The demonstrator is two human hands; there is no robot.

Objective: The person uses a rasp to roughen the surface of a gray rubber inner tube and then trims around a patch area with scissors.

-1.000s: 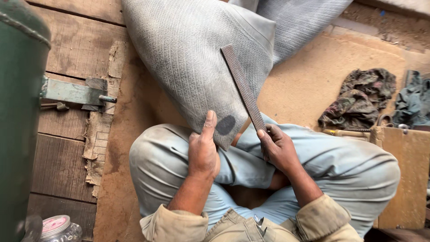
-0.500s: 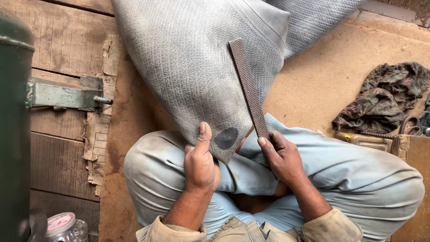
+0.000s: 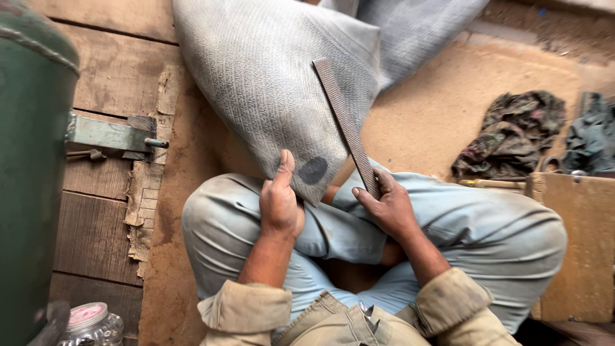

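A view from above onto a person seated cross-legged in pale blue trousers (image 3: 461, 224) on a worn wooden floor (image 3: 96, 230) partly covered by a tan board (image 3: 448, 115). A large grey woven sack (image 3: 275, 83) slumps from the top of the view down onto the knees, its lower corner bearing a dark round spot (image 3: 312, 170). At far left stands a tall green metal drum (image 3: 29, 166) with a small latch fitting (image 3: 112, 134) jutting from its side. At right lie a crumpled camouflage cloth (image 3: 512, 134) and the edge of a flat wooden box (image 3: 576, 243). The left hand (image 3: 280, 202) is closed on the sack's lower corner, thumb pressed flat on the weave. The right hand (image 3: 387, 208) grips the lower end of a long flat metal file (image 3: 346, 125), which slants up and leftward across the sack's face, resting against it. Judging from this, good work would mean keeping the corner pinned taut with the thumb and the file flat to the cloth, so its edge does not snag the weave. Open room lies up and right over the bare board; the drum and latch close off the left, the box the right. A small lidded jar (image 3: 90, 323) sits at bottom left.
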